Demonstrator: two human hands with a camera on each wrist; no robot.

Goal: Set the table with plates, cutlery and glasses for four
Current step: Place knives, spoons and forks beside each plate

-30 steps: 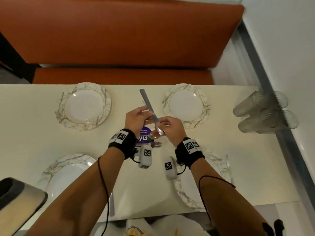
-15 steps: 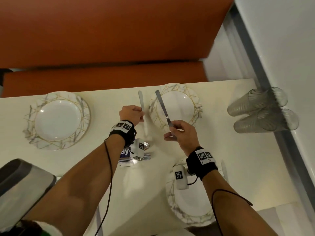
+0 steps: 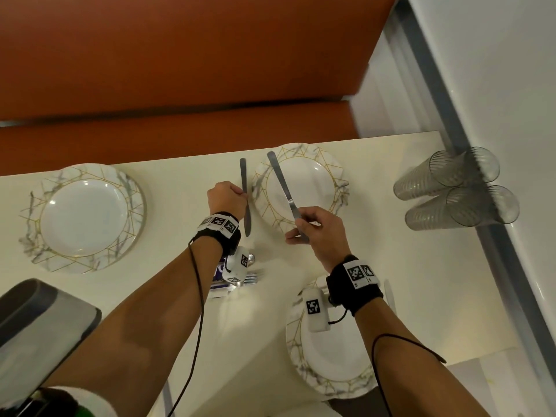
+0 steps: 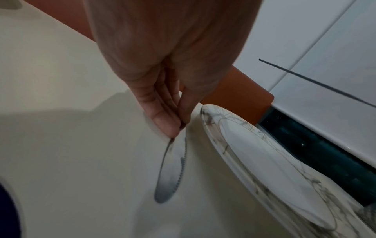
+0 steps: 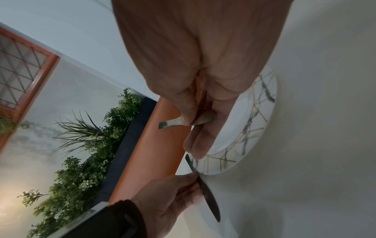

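My left hand [image 3: 237, 196] pinches a table knife [image 3: 245, 203] by its handle, just left of the far right plate [image 3: 326, 173]. In the left wrist view the serrated blade [image 4: 171, 173] lies flat at the tabletop beside that plate's rim [image 4: 213, 122]; the left hand [image 4: 175, 127] still grips it. My right hand [image 3: 301, 231] grips a second knife [image 3: 282, 185], slanted above the same plate. The right wrist view shows that knife's end [image 5: 164, 124] poking out of the right hand [image 5: 198, 128]. Several clear glasses [image 3: 451, 191] stand at the right wall.
A far left plate [image 3: 84, 218] and a near right plate [image 3: 331, 365] are laid out, the near one with a knife [image 3: 390, 293] at its right. Loose cutlery on a packet [image 3: 240, 279] sits mid-table. An orange bench [image 3: 180, 70] runs behind; a dark chair back [image 3: 36, 320] is near left.
The hands, together at mid-table a second ago, have parted. The left has carried one knife down beside the far right plate; the right has carried the other over that plate.
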